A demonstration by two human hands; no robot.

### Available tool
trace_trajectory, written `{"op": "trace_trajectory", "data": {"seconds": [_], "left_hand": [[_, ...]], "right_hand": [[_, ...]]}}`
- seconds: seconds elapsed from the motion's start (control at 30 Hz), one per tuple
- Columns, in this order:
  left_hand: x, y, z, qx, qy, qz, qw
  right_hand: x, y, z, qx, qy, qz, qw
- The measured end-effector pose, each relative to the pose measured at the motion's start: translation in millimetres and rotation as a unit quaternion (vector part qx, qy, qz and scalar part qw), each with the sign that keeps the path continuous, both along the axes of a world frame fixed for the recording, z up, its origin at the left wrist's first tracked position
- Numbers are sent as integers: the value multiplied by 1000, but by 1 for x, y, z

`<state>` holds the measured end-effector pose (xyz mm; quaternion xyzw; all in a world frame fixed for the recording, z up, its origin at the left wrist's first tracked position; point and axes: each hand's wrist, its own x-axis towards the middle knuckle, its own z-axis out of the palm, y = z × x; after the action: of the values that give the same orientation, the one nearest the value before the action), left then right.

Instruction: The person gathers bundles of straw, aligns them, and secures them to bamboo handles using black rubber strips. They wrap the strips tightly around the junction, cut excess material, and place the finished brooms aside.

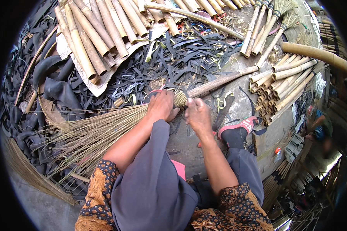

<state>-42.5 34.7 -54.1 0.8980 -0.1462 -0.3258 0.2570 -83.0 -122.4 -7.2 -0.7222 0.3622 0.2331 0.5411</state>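
Observation:
My left hand (162,106) is wrapped over the bound end of a broom's bristle bundle (104,125), whose long thin yellow-green sticks fan out to the lower left. Beyond that end, a bamboo handle (223,82) runs off to the upper right. At the join, a narrow black rubber strip (185,92) crosses the bristles and leads to the fingers of my right hand (198,116). Those fingers are closed in a pinch on the strip, just right of the bundle. Part of the join is hidden behind my hands.
Black rubber strips (177,57) litter the ground ahead. Bamboo tubes (100,30) lie at the upper left, and more are stacked (275,90) at the right. Finished brooms (266,27) rest at the upper right. Loose bristles (34,169) lie at the lower left. Another person (318,125) is at far right.

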Motion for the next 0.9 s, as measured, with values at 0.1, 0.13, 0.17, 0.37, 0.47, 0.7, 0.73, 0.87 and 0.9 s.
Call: {"op": "trace_trajectory", "data": {"seconds": [0.1,0.13,0.17,0.37,0.47,0.7,0.73,0.87,0.9], "left_hand": [[-2,1,4,-21,39,66,997],[-2,0,6,-16,49,74,996],[-2,-1,9,-16,56,86,995],[-6,1,13,-42,-19,62,997],[-11,2,4,-40,-38,40,998],[-7,-10,-13,54,-28,-29,998],[-4,-11,-12,56,-30,-25,998],[10,-10,-6,61,28,-5,998],[12,-9,-4,64,39,0,997]], "right_hand": [[8,16,-12,-2,15,-2,1000],[11,18,-14,0,16,-6,1000],[13,19,-16,-1,20,-8,1000],[23,11,-24,31,45,-1,999],[25,9,-26,53,58,-6,997],[-1,-1,-6,127,67,-34,989],[-10,-3,-1,133,62,-39,988],[-49,-21,11,98,51,12,994],[-59,-23,9,59,41,44,996]]}}
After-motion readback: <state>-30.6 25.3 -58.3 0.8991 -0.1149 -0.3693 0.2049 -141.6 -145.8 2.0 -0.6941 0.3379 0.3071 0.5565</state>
